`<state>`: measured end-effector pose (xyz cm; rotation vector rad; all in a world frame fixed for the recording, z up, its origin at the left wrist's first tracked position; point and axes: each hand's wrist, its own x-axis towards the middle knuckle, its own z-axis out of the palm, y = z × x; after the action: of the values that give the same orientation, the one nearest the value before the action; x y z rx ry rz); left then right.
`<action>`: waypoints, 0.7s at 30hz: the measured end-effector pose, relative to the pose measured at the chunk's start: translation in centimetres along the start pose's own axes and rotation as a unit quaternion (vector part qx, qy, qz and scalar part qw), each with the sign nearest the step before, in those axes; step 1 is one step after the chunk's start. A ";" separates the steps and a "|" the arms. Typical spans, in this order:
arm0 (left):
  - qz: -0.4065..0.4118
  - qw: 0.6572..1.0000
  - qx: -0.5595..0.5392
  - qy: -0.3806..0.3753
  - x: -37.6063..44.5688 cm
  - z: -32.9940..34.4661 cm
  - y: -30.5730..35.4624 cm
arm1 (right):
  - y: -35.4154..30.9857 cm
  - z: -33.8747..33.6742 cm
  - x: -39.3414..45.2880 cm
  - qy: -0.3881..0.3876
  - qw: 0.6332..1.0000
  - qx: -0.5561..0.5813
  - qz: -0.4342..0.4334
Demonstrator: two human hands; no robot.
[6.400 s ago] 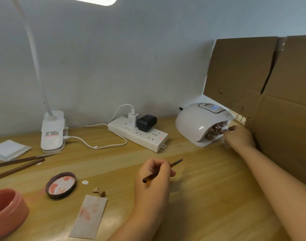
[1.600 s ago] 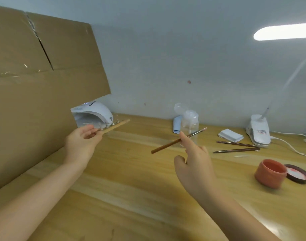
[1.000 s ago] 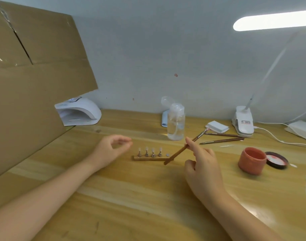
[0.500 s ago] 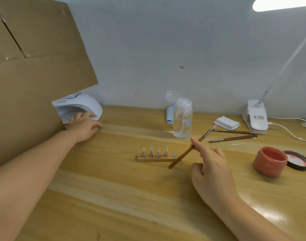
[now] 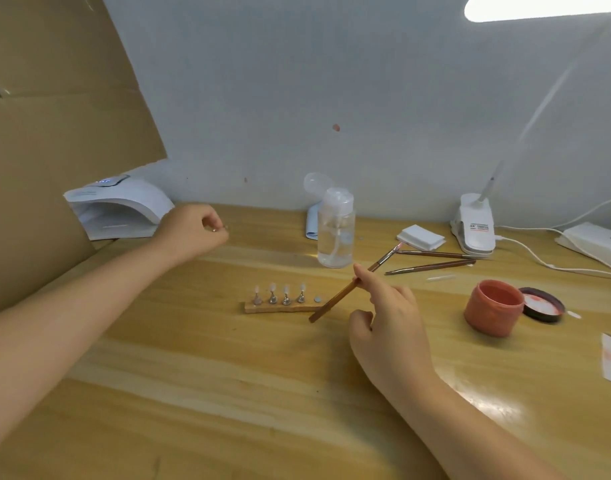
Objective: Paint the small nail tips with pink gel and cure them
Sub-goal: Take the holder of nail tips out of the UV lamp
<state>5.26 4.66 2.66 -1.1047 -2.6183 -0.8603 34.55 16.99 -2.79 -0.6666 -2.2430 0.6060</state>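
A wooden strip (image 5: 280, 308) lies mid-table with several small nail tips on metal stands (image 5: 278, 294) and one bare round base (image 5: 318, 299) at its right end. My left hand (image 5: 193, 232) hovers right of the white curing lamp (image 5: 118, 211), pinching a small metal nail stand (image 5: 219, 229) between its fingertips. My right hand (image 5: 387, 313) holds a brown brush (image 5: 352, 285) slanted over the strip's right end, bristles up toward the bottle. A pink gel pot (image 5: 493, 308) stands open to the right, its dark lid (image 5: 543, 304) beside it.
A cardboard sheet (image 5: 54, 133) walls off the left side. A clear pump bottle (image 5: 335, 233) stands behind the strip. Two spare brushes (image 5: 432, 261), white pads (image 5: 420, 237), a clip lamp base (image 5: 475, 225), its cable and a power strip (image 5: 595, 242) lie at the back right.
My left hand set the strip of nail tips on the table, reached to the curing lamp, and has now come away to the right pinching a small stand. The right hand barely moved.
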 end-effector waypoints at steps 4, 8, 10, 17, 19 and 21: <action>0.098 0.989 0.034 -0.106 -1.3 0.0 7.7 | 0.1 -0.1 -0.1 0.015 1.000 -0.004 0.014; 0.230 0.927 0.198 -0.221 -2.5 0.4 13.5 | 0.3 -0.2 0.0 0.019 0.999 -0.003 0.032; 0.261 0.890 0.266 -0.263 -2.9 0.8 15.6 | 0.3 -0.3 0.0 0.019 0.999 0.001 0.033; 0.267 0.768 0.472 -0.341 -4.2 3.4 19.3 | 0.3 -0.1 0.1 0.025 0.999 0.013 0.030; 0.259 0.758 0.486 -0.351 -4.3 3.8 19.4 | 0.3 -0.1 0.1 0.028 0.999 0.015 0.030; 0.245 0.762 0.482 -0.358 -4.2 3.9 19.4 | 0.3 -0.1 0.1 0.029 0.999 0.013 0.031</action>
<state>22.10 15.18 6.47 -1.7570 -2.3485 1.1212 34.67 17.31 -2.84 -0.7347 -2.1647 0.6380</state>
